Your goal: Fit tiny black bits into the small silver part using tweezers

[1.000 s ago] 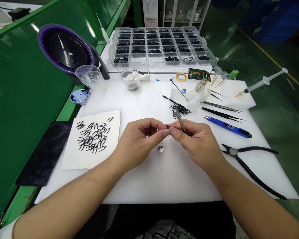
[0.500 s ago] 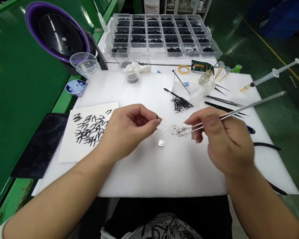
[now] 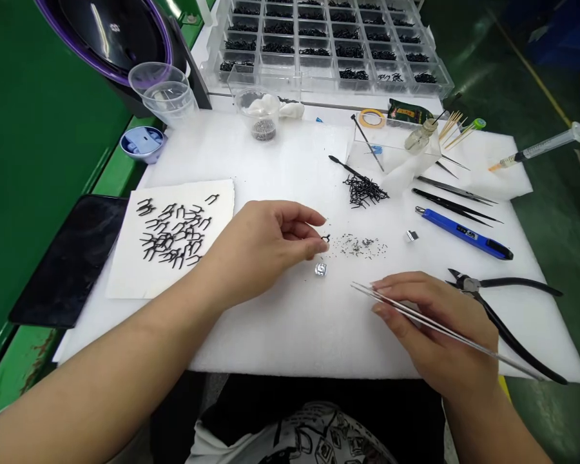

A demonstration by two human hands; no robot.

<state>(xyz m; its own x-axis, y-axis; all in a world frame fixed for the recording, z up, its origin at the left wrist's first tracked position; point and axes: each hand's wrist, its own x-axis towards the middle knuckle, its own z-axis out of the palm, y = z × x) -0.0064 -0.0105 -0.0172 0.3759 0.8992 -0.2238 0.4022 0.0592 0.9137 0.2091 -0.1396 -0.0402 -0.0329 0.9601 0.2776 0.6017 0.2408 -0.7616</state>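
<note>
My left hand (image 3: 275, 248) has its thumb and a finger closed around a small black forked piece (image 3: 325, 238), which juts out at the thumb tip; the index finger is lifted away. Below those fingertips lies a small shiny metal piece (image 3: 320, 270). My right hand (image 3: 437, 322) grips silver tweezers (image 3: 415, 315), whose tips point left over the white board and look nearly together, with nothing visible in them. Tiny dark bits (image 3: 362, 245) are scattered between the hands. Several black forked pieces (image 3: 178, 227) lie on a white sheet (image 3: 125, 283) left of my left hand.
Behind the hands is a pile of black pieces (image 3: 365, 191). To the right lie a blue cutter knife (image 3: 464, 232), black-handled nippers (image 3: 517, 281), black tweezers (image 3: 454, 206) and a syringe (image 3: 546, 145). A divided clear box (image 3: 314, 63) stands at the back, beside a purple-rimmed device (image 3: 120, 38).
My right hand has moved down toward me, and the tweezers have swung away from the scattered bits. My left hand has shifted slightly right, its index finger raised. The view has tilted down.
</note>
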